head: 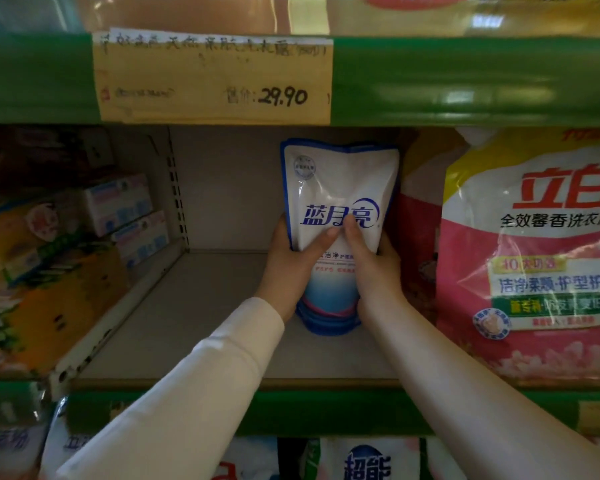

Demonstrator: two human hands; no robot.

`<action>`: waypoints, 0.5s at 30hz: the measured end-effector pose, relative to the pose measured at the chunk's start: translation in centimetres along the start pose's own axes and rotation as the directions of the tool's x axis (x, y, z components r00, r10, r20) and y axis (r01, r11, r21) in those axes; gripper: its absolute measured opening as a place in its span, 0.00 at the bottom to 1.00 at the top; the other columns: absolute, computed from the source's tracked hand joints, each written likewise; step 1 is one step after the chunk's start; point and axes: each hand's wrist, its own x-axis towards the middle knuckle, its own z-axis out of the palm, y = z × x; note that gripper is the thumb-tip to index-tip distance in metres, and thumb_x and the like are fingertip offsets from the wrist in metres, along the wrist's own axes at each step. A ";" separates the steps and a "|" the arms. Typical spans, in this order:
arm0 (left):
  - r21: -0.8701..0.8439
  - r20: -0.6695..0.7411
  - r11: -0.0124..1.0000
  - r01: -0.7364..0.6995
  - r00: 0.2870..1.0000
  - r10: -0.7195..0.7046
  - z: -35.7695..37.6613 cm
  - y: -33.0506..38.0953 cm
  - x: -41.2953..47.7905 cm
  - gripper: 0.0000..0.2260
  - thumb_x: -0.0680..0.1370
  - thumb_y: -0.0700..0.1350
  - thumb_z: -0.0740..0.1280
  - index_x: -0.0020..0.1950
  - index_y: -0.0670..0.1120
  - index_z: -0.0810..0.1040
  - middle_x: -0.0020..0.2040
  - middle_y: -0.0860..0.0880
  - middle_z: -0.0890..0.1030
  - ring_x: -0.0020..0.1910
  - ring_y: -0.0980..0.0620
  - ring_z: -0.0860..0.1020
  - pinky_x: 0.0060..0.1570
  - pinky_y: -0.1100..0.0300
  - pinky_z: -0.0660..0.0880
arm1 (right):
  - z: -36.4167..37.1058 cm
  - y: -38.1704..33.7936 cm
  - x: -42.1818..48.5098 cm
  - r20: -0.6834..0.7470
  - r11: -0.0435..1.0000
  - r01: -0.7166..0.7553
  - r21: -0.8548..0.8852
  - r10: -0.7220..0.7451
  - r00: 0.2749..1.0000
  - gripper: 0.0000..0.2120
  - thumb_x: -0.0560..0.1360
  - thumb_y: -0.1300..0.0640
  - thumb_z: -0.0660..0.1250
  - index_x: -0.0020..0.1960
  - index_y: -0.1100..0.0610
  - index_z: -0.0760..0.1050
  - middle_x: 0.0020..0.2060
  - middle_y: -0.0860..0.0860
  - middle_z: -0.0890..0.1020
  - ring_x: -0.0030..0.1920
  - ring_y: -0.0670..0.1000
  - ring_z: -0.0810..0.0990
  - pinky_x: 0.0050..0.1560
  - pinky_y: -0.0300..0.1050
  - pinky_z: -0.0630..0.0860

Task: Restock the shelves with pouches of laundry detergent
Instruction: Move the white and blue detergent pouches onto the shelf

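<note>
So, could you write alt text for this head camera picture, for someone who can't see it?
A left hand and a right hand grip a white-and-blue pouch, upright on a shop shelf. A pink bag stands right of it; a price tag above reads 29.90.

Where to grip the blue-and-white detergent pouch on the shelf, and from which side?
Grip the detergent pouch mid-body at both side edges, from the front, as the left hand and right hand do. It stands upright, flat face forward; the green shelf rail hangs over its top and a pink detergent bag crowds its right.
</note>
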 end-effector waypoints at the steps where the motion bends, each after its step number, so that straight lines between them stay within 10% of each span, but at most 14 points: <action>1: 0.003 -0.006 1.000 0.002 1.000 -0.002 0.0 0.0 0.1 0.15 0.73 0.40 0.71 0.58 0.49 0.74 0.50 0.50 0.83 0.46 0.56 0.83 0.41 0.63 0.79 | 0.1 0.0 0.1 -0.011 1.000 -0.010 0.013 0.010 1.000 0.07 0.72 0.53 0.70 0.49 0.49 0.76 0.47 0.51 0.84 0.46 0.48 0.83 0.46 0.42 0.81; 15: 0.021 -0.021 0.998 -0.058 0.998 0.058 0.4 -0.4 3.0 0.10 0.74 0.37 0.69 0.49 0.51 0.76 0.44 0.51 0.83 0.42 0.57 0.83 0.41 0.62 0.80 | 1.1 0.0 3.0 -0.039 1.000 0.013 0.005 -0.012 0.999 0.10 0.72 0.54 0.70 0.51 0.48 0.73 0.46 0.48 0.81 0.43 0.44 0.81 0.41 0.36 0.79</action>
